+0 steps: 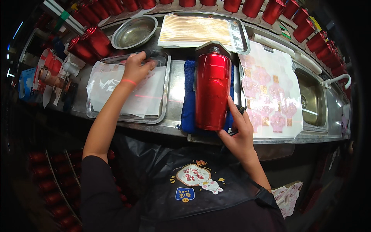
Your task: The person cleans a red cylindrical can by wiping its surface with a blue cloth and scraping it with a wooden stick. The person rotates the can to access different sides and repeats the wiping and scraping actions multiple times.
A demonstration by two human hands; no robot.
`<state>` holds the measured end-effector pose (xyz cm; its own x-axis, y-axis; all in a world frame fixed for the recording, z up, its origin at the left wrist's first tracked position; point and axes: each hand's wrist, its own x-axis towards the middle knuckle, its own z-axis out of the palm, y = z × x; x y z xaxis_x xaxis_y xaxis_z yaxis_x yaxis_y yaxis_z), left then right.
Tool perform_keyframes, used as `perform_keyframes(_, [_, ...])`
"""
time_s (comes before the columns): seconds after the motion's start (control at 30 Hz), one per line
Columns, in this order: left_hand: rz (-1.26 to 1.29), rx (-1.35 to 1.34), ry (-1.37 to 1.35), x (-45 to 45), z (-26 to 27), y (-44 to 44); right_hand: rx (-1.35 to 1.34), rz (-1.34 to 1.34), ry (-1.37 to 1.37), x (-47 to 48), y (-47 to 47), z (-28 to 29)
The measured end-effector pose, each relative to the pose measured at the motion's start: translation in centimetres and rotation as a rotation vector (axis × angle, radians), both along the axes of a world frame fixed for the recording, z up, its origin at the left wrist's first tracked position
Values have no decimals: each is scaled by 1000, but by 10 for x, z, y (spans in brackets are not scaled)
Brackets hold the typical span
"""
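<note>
A glossy red bottle (pixel 213 92) lies on a blue towel (pixel 188 95) on the metal counter, its narrow neck pointing away from me. My right hand (pixel 240 133) touches the bottle's lower right side and base with thumb and fingers; something black is at the fingers. My left hand (pixel 139 66) is over the far part of a metal tray (pixel 165 98) holding white paper sheets (pixel 139 101). Its thumb and fingers are bent close together near the tray's far edge; whether they pinch anything cannot be told.
Printed decal sheets (pixel 271 95) lie right of the bottle, beside a sink (pixel 313 101). Behind are a metal bowl (pixel 134 32) and a tray (pixel 246 37) of striped sheets. Red bottles (pixel 252 10) line the back; others stand at left (pixel 97 40).
</note>
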<state>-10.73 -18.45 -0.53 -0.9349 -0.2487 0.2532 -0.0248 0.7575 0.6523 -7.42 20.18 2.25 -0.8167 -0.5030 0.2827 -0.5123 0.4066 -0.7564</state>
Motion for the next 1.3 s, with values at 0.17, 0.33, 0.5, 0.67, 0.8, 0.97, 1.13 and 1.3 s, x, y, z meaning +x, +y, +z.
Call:
perform_keyframes(0.17, [-81, 5, 216, 55, 66, 41, 41, 12, -67, 1, 2, 6])
perform_keyframes(0.33, [-241, 253, 289, 96, 129, 99, 57, -2, -65, 0, 6, 1])
perform_keyframes(0.5, [-340, 600, 359, 92, 152, 141, 88, 89, -256, -8, 18, 16])
perform_keyframes(0.67, [-242, 909, 294, 41, 125, 177, -472, 40, -662, -7, 22, 13])
perform_keyframes(0.8, [-191, 910, 242, 7, 86, 174, -388, -58, -570, -11, -1, 11])
perform_keyframes(0.97, [-178, 701, 286, -8, 76, 172, -256, -117, -503, -16, -18, 3])
perform_keyframes(1.13, [-148, 614, 313, -20, 64, 168, -231, -143, -529, -14, -21, 4])
perform_keyframes(1.3, [-165, 544, 332, -22, 56, 166, -260, -147, -539, -13, -25, 6])
